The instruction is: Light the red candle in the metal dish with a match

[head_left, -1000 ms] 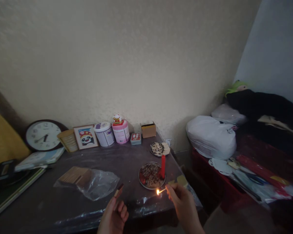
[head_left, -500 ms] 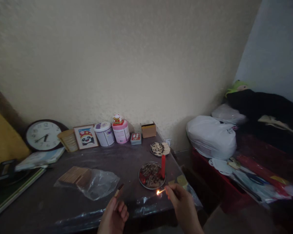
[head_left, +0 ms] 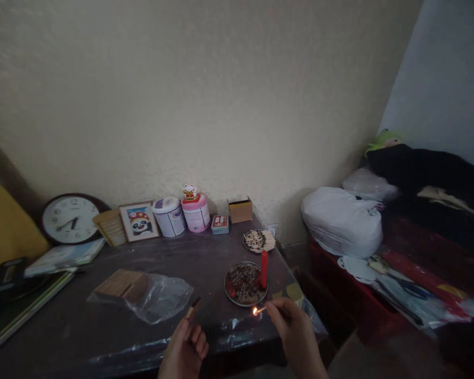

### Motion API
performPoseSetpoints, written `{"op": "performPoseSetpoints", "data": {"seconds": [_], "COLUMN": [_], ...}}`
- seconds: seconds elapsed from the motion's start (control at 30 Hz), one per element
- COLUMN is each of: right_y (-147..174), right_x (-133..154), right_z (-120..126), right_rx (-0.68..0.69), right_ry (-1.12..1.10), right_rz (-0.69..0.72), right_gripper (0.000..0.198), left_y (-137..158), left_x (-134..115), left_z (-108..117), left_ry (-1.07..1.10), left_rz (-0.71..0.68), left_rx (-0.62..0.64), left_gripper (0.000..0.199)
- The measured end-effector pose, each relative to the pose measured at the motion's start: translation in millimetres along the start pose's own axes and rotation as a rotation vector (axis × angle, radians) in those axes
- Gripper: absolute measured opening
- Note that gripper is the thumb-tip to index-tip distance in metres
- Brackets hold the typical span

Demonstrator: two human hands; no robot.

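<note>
A burning match [head_left: 260, 310] is pinched between the thumb and fingers of my right hand [head_left: 296, 334], its flame pointing left. My left hand [head_left: 185, 347] is closed around a small flat match striker [head_left: 193, 309] with a dark face, which sticks up past the thumb. Just beyond the flame lies a round metal plate [head_left: 245, 302] with dark and red residue on it. A red candle [head_left: 264, 269] stands upright at the plate's right side, with no flame on it. Farther back, several loose matches [head_left: 259, 241] fill a small dish.
At left, a clear plastic bag [head_left: 161, 297] holds brown blocks [head_left: 122, 284]. Along the wall stand a clock [head_left: 70, 218], a framed panda picture [head_left: 139, 222], two canisters [head_left: 169, 218], a small tin [head_left: 220, 225] and a cardboard box [head_left: 240, 210]. A white bag [head_left: 342, 221] sits right of the table.
Almost nothing differs. Both hands hold the same place, and the match keeps burning with a slightly smaller flame.
</note>
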State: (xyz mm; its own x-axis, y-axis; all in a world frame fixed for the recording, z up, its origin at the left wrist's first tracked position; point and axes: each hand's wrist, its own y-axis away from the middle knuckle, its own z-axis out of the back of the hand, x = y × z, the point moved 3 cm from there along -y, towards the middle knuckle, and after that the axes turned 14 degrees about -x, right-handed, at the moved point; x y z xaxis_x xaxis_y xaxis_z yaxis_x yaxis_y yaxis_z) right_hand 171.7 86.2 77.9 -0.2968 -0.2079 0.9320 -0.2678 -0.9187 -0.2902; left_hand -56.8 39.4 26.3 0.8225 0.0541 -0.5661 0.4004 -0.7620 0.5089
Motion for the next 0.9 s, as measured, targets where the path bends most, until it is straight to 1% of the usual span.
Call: {"op": "performPoseSetpoints", "data": {"seconds": [0.13, 0.27, 0.4, 0.53, 0.63, 0.67, 0.73, 0.83, 0.9], "right_y": [0.2, -0.3, -0.5, 0.5, 0.1, -0.6, -3.2, -9.6, -14.9], "right_x": [0.9, 1.8, 4.2, 4.1, 2.8, 2.9, 4.5, 11.0, 17.6], "right_z": [-0.7, -1.1, -0.8, -0.3, -0.7, -1.2, -2.7, -5.1, -6.2], "right_rx": [0.010, -0.007, -0.009, 0.004, -0.002, -0.006, -0.016, -0.039, -0.061], "right_ry": [-0.003, -0.009, -0.003, 0.001, -0.001, -0.002, -0.009, -0.037, -0.065], "right_rz": [-0.006, 0.013, 0.006, -0.013, -0.017, -0.015, -0.013, -0.028, -0.045], "right_gripper": [0.032, 0.033, 0.033, 0.030, 0.029, 0.029, 0.029, 0.032, 0.032], "left_y": [2.1, 1.9, 2.6, 2.7, 0.4, -0.7, -3.7, -9.4, -13.2], "left_x": [-0.3, -0.5, -0.9, -0.4, 0.8, 1.1, 1.0, -0.7, -1.2], "left_z": [-3.1, -2.8, -2.8, -1.6, -0.5, 0.1, 1.7, 4.6, 6.3], "left_ry": [0.007, 0.016, -0.006, -0.021, -0.001, 0.004, -0.012, -0.055, -0.079], "left_rz": [-0.002, -0.014, -0.016, -0.019, -0.020, -0.018, -0.007, 0.029, 0.082], "left_rx": [0.005, -0.034, -0.013, 0.015, 0.056, 0.057, 0.033, 0.022, 0.057], "left_gripper": [0.035, 0.037, 0.035, 0.036, 0.027, 0.027, 0.033, 0.051, 0.050]}}
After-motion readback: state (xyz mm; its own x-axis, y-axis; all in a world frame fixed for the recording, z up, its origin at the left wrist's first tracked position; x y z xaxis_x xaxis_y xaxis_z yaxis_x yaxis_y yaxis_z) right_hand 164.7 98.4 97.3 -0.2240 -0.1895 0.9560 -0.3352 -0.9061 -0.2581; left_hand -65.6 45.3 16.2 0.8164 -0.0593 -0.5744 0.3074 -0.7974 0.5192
